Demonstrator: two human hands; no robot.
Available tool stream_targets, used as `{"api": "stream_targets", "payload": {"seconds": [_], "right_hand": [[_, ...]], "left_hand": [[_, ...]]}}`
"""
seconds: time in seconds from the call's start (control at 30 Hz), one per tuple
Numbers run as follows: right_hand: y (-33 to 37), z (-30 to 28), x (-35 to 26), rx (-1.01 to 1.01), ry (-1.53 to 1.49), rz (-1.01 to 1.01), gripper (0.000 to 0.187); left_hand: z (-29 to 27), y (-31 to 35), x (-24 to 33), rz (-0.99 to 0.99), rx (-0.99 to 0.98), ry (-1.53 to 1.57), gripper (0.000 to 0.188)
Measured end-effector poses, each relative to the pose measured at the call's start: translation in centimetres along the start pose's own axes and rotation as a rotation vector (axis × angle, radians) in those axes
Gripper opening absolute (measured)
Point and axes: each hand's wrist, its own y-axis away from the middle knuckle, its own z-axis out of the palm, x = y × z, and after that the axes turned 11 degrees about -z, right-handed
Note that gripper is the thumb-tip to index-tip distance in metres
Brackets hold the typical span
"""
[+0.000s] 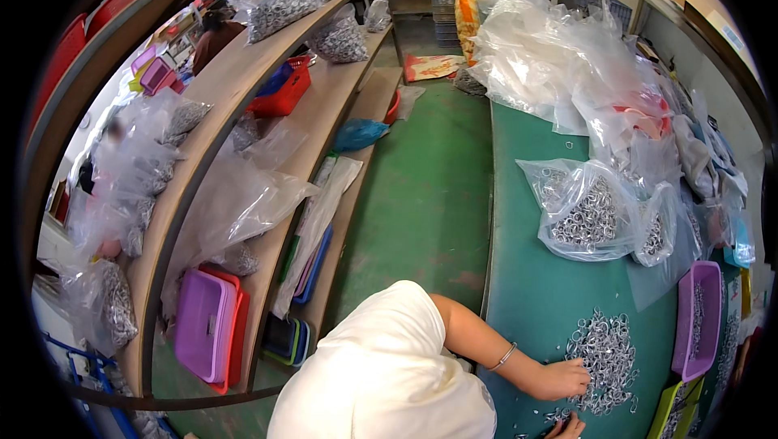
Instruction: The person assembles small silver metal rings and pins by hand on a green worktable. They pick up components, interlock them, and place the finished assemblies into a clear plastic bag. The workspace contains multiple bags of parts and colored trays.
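Where L fingers (pixel 579 376) touch, metal pcs (pixel 606 362) lie heaped.

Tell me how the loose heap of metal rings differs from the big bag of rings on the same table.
The loose heap lies bare on the green tabletop; the big bag encloses its rings in clear plastic. The left hand is at the loose heap, while no hand is at the big bag. Both show silvery metal rings.

Green floor (pixel 413 171) beside wooden shelves (pixel 328 90)
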Motion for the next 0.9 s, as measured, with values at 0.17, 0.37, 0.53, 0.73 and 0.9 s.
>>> {"api": "stream_targets", "payload": {"seconds": [0.17,0.37,0.53,0.73,0.9], "right_hand": [[0.4,1.2,2.5,0.034,-0.085,-0.019,0.029],[1.4,2.2,2.0,0.517,-1.574,0.656,0.032],[0.8,0.4,0.3,0.485,-2.237,0.229,0.043],[0.4,-0.1,0.0,0.512,-2.018,0.446,0.034],[-1.3,-0.3,-1.4,0.482,-1.635,0.491,0.033]], "left_hand": [[-0.9,0.4,-1.3,-0.068,0.040,0.104,0.012],[-2.6,1.0,-1.7,-0.200,-0.050,0.363,0.017],[-6.6,2.2,-1.8,-0.351,-0.022,0.434,0.023],[-6.7,2.1,-2.1,-0.693,-0.328,0.703,0.026],[-6.9,2.1,-1.2,-0.654,-0.324,0.686,0.020]]}}
